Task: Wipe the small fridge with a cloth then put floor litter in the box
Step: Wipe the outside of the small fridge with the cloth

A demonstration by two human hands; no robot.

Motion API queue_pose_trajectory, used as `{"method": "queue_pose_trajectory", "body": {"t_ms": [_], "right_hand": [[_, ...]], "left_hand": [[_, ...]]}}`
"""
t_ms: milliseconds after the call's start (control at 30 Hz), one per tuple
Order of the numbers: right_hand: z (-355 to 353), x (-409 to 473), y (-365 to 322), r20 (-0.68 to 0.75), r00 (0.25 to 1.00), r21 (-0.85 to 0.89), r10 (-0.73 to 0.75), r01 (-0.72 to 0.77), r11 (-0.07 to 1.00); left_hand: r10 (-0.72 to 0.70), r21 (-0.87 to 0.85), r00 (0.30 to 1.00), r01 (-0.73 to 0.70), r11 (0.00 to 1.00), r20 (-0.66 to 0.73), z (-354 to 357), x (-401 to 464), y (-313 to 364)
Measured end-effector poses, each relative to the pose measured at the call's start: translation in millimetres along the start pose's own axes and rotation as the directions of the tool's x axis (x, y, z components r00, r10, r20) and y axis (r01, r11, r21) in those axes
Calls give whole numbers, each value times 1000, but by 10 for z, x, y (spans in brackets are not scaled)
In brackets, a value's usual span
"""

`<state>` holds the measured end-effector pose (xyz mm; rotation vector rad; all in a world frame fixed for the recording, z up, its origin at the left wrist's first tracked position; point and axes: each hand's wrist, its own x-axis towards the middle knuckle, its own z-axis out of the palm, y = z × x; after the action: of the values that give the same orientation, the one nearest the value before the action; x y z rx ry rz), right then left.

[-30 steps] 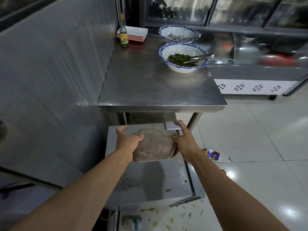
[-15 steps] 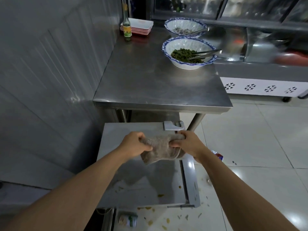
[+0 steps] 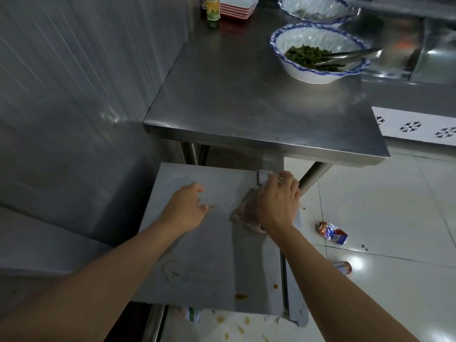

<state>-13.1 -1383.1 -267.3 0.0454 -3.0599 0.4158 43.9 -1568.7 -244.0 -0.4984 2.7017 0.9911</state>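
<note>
At the lower middle of the frame sits the small fridge with a flat grey steel top, tucked partly under a higher stainless steel table. The right hand lies palm down on a crumpled grey-brown cloth near the top's right edge, fingers spread flat over it and pressing it to the metal; most of the cloth is hidden beneath the hand. The left hand hovers just over the top to the left of the cloth, apart from it, fingers loosely curled and holding nothing. Brownish smears and an orange blot mark the near part of the fridge top.

On the white tiled floor to the right lie a crumpled blue and silver snack wrapper and, nearer the bottom, a small red-labelled can on its side. Yellowish scraps dot the floor at the bottom edge, beside a green and white packet half hidden under the fridge.

Toward the upper right, on the table, stands a white bowl with a blue scalloped rim, holding chopped dark green vegetables with metal tongs resting in it. Behind it is a second bowl of the same pattern; its contents are too blurred to tell. At the top middle are a green-labelled bottle and a stack of red and white trays.
</note>
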Motion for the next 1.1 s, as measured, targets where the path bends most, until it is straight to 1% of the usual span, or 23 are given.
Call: {"method": "queue_pose_trajectory", "body": {"t_ms": [33, 100, 133, 167, 233, 267, 333, 367, 433, 533, 633, 733, 767, 800, 833, 900, 933, 967, 1000, 1033, 1067, 1100], "right_hand": [[40, -59, -61, 28, 1000, 32, 11, -12, 999], [138, -135, -139, 163, 981, 92, 108, -125, 988], [205, -150, -148, 221, 963, 91, 152, -175, 980], [276, -162, -149, 241, 954, 85, 178, -203, 975], [398, -194, -169, 199, 958, 103, 207, -231, 968], [434, -214, -192, 166, 960, 124, 226, -248, 961], [498, -265, -266, 129, 962, 145, 241, -258, 955], [523, -313, -312, 124, 970, 144, 211, -228, 963], [583, -445, -471, 127, 989, 122, 78, -93, 988], [723, -607, -900, 176, 977, 139, -117, 93, 986], [858, -615, -1364, 229, 935, 190, -272, 231, 954], [871, -580, -1483, 276, 862, 215, -426, 377, 901], [851, -563, -1417, 276, 853, 196, -442, 400, 895], [818, -542, -1308, 267, 863, 169, -428, 396, 903], [775, -517, -1171, 249, 890, 144, -382, 356, 923], [663, -469, -906, 203, 956, 109, -213, 194, 975], [618, -459, -824, 180, 976, 108, -127, 108, 988], [603, -457, -802, 167, 983, 99, -69, 53, 994], [613, -470, -843, 168, 984, 70, -60, 49, 996], [652, -500, -940, 181, 977, 44, -110, 103, 994], [714, -550, -1078, 204, 958, 48, -201, 196, 980], [787, -610, -1237, 225, 926, 87, -303, 290, 953]], "left_hand": [[-5, 9, 999, 5, 1000, -37, -30, -1, -55], [-33, 28, 995, 36, 999, -95, -88, 2, -183], [-51, 50, 993, 57, 997, -109, -117, 6, -261], [-68, 86, 991, 78, 993, -116, -142, 13, -346], [-113, 150, 988, 128, 980, -105, -176, 7, -525], [-145, 142, 986, 156, 977, -83, -183, -4, -606], [-194, 32, 981, 194, 980, -20, -191, -33, -733], [-188, -29, 982, 188, 982, 2, -190, -56, -780], [-150, -103, 989, 149, 983, -5, -195, -96, -856], [-118, -160, 992, 110, 981, -43, -196, -170, -949], [-100, -182, 994, 90, 979, -45, -201, -220, -1022], [-134, -214, 991, 125, 969, -26, -224, -233, -1037], [-144, -228, 989, 137, 964, -13, -235, -229, -1036], [-153, -240, 988, 150, 959, 3, -248, -222, -1035], [-163, -251, 987, 161, 954, 15, -260, -215, -1036], [-186, -291, 982, 184, 939, 20, -270, -197, -1051], [-202, -317, 979, 197, 928, 17, -269, -181, -1060], [-220, -343, 975, 212, 915, 15, -269, -169, -1066], [-238, -367, 971, 225, 903, 11, -269, -156, -1072], [-255, -389, 967, 236, 891, 3, -268, -141, -1081], [-272, -408, 962, 244, 880, -9, -266, -127, -1092], [-286, -424, 958, 250, 870, -21, -262, -118, -1105]]}}
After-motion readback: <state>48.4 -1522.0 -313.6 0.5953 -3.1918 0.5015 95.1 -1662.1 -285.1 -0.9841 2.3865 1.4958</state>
